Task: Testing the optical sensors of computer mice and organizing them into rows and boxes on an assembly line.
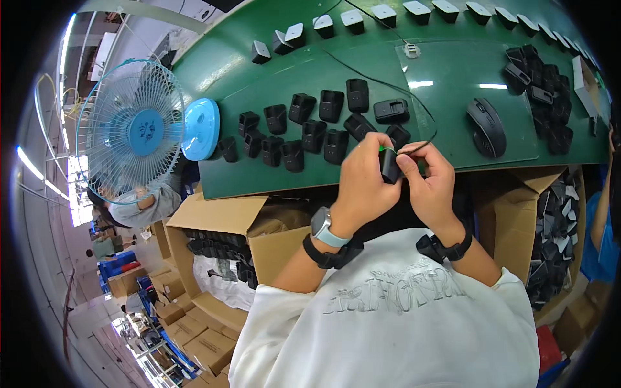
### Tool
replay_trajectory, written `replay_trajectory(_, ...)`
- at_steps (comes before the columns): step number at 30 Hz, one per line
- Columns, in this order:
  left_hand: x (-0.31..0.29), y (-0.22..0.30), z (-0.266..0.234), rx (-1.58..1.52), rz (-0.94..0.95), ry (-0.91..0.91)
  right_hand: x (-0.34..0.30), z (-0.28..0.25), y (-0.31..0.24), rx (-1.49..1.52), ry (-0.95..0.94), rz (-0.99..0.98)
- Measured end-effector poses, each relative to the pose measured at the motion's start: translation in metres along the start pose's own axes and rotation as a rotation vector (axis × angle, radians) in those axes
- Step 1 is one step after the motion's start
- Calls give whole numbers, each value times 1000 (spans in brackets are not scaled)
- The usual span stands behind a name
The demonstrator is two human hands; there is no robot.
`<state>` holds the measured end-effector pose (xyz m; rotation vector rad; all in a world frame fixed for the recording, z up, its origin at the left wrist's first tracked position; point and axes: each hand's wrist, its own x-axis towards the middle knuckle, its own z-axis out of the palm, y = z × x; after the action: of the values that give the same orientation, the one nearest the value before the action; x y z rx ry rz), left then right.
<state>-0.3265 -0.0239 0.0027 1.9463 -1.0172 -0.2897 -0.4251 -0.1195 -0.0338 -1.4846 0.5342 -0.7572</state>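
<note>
- Clock positions: centre on the held unit, 12 o'clock toward the bench's far side, as I see it beside the operator.
- Black unit (389, 167): held above the near edge of the green bench (310, 174); a green patch shows at its top.
- Left hand (367, 174): fingers closed round the unit from the 9 o'clock side.
- Right hand (430, 181): thumb and forefinger pinch the end of the black cable (372, 79) at the unit. Whether the end is seated cannot be told.
- Cable: arcs from 11 o'clock, over 1 o'clock, down to the right hand.
- Loose black units (312, 136): grouped from 9 to 12 o'clock; the nearest lies just beyond the left hand.
- Computer mouse (486, 128): 2 o'clock; a heap of black units (543, 97) lies farther out.
- White-topped units (352, 21): row along the far side, 10 to 2 o'clock.
- Blue fan (146, 132): 9 o'clock.
- Open cartons: one (213, 213) at 8 o'clock, another (515, 223) at 4 o'clock, both holding parts.
</note>
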Motion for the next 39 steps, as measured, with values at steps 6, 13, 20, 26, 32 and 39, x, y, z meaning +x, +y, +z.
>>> replay_trajectory(6, 78, -36, -78, 237, 2, 193, 55, -38, -6, 234, 353, -61)
replay_trajectory(13, 172, -171, -141, 652, -225, 25, 39, -45, -1, 148, 97, 86)
replay_trajectory(20, 224, -263, -204, 667, -230, 178, 36, -42, -11, 175, 53, 126)
replay_trajectory(26, 200, -245, -221, 713, 41, 169, 32, -41, -15, 335, -133, 171)
replay_trajectory(32, 113, -73, -153, -230, -117, 68, 46, -30, -31, 395, -181, 154)
replay_trajectory(39, 32, -7, -69, -315, -12, -329, 48, 5, -37, 260, -244, -45)
